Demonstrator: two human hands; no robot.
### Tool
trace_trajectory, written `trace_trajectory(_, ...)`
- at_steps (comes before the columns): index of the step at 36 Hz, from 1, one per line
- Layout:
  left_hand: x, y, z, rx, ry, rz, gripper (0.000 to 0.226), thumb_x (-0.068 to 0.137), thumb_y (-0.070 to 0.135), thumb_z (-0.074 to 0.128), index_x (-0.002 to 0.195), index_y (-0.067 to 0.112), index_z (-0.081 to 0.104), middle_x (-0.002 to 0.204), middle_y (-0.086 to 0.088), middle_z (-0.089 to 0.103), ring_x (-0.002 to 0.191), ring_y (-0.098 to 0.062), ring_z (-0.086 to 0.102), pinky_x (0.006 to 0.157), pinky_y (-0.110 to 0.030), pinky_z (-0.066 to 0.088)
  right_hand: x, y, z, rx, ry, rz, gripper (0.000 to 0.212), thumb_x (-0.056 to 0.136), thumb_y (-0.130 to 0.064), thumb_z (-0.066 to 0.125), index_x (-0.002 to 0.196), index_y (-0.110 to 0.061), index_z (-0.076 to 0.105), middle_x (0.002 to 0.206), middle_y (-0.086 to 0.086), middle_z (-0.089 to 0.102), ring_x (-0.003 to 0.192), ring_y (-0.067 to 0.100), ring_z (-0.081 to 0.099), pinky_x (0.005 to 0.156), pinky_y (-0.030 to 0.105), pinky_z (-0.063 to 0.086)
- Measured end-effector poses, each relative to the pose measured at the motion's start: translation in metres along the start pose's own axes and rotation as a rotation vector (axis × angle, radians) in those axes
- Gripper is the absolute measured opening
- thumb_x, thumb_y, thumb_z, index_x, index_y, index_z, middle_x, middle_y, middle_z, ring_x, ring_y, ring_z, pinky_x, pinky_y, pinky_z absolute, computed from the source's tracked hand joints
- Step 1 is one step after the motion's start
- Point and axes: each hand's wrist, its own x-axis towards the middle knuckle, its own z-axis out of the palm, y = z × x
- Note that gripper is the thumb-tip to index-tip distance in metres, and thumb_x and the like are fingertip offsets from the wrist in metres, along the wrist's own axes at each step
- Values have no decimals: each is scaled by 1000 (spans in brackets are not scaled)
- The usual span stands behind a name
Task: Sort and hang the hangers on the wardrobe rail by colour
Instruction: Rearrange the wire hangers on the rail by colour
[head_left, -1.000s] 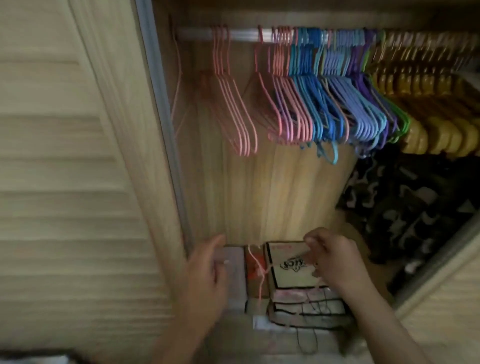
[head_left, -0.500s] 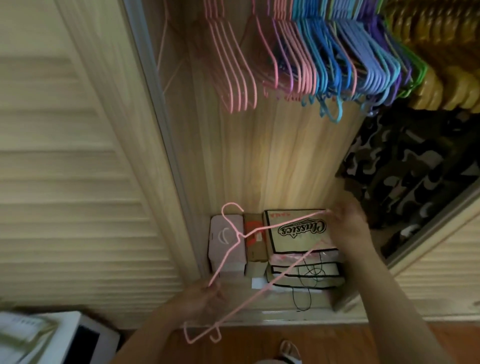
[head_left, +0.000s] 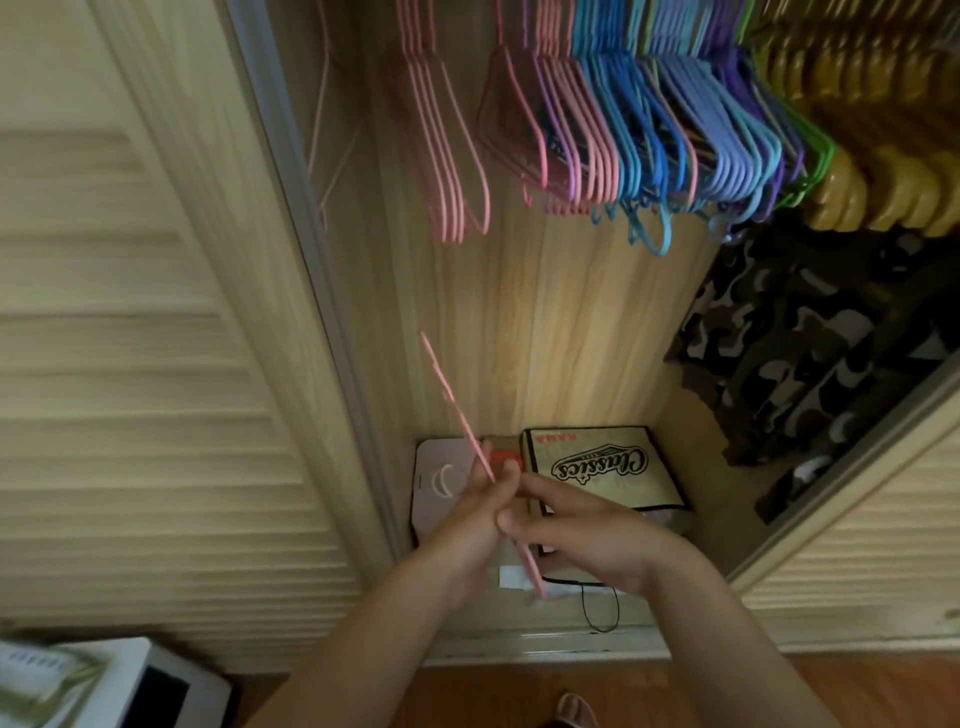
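Change: pink hanger (head_left: 470, 441), half a second ago spread flat between hands, now turned edge-on, both hands meeting at its middle. I read this as hanger freed from floor boxes (head_left: 608, 467), ready to lift to pink group (head_left: 452, 156) (rail itself out of view).

Left hand (head_left: 467, 525): fingers curled round wire. Right hand (head_left: 587, 535): fingertips pinch same wire just below. Hanger runs up-left past fingers; lower end pokes out beneath hands.
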Motion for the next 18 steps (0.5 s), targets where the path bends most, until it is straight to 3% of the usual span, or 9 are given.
trace_trajectory(3, 0, 7, 4, -32, -17, 8, 86, 91, 58, 55, 161, 48, 6, 169, 6, 21, 153, -19, 27, 126, -45, 24, -5, -6, -6, -75, -1, -7, 54, 97, -27, 67, 146, -36, 47, 138, -15, 56, 129, 3, 51, 109, 31, 46)
trace_trajectory(5, 5, 12, 8, -28, -19, -25, 88, 87, 62, 58, 160, 49, 10, 162, 6, 36, 144, -19, 43, 121, -44, 34, -6, -7, -1, -140, 29, -5, 50, 98, -21, 62, 144, -32, 48, 127, -14, 62, 120, 0, 55, 103, 25, 45)
trace_trajectory(8, 7, 20, 14, 66, -41, -30, 55, 102, 54, 49, 152, 41, 31, 119, 6, 63, 107, -12, 64, 91, -31, 53, -4, -8, 13, -194, 160, -5, 34, 102, -19, 48, 130, -37, 52, 110, -10, 66, 102, 7, 61, 89, 24, 51)
trace_trajectory(10, 5, 25, 12, 199, -24, -11, 37, 105, 51, 45, 141, 41, 44, 114, -1, 70, 107, -12, 66, 91, -34, 56, 1, -3, 14, -157, 291, -21, 32, 102, -19, 42, 126, -32, 57, 106, -6, 68, 95, 12, 65, 89, 29, 55)
trace_trajectory(12, -1, 33, 9, 402, 41, 76, 36, 106, 50, 44, 139, 38, 53, 128, 3, 67, 120, -12, 62, 97, -30, 51, -1, -6, 12, -102, 387, -54, 32, 103, -14, 38, 118, -29, 62, 93, -6, 66, 80, 7, 61, 75, 22, 54)
trace_trajectory(14, -10, 47, 8, 615, 161, 205, 37, 105, 46, 49, 141, 36, 54, 136, 9, 61, 117, -4, 60, 95, -23, 48, -7, -12, 8, -88, 447, -96, 32, 105, -12, 38, 106, -29, 65, 82, -5, 63, 70, 6, 58, 65, 18, 51)
trace_trajectory(17, -28, 72, 8, 732, 332, 419, 33, 105, 27, 54, 137, 36, 56, 127, 17, 59, 96, 11, 58, 72, -8, 47, -13, -18, -1, -115, 541, -131, 28, 105, -14, 42, 104, -30, 66, 92, -3, 63, 75, 13, 62, 79, 32, 56)
trace_trajectory(18, -34, 82, 7, 738, 385, 507, 32, 105, 22, 54, 133, 35, 58, 124, 20, 61, 94, 14, 58, 73, -8, 49, -14, -20, -4, -132, 568, -138, 27, 104, -17, 44, 108, -32, 66, 97, -2, 63, 78, 16, 65, 85, 38, 57)
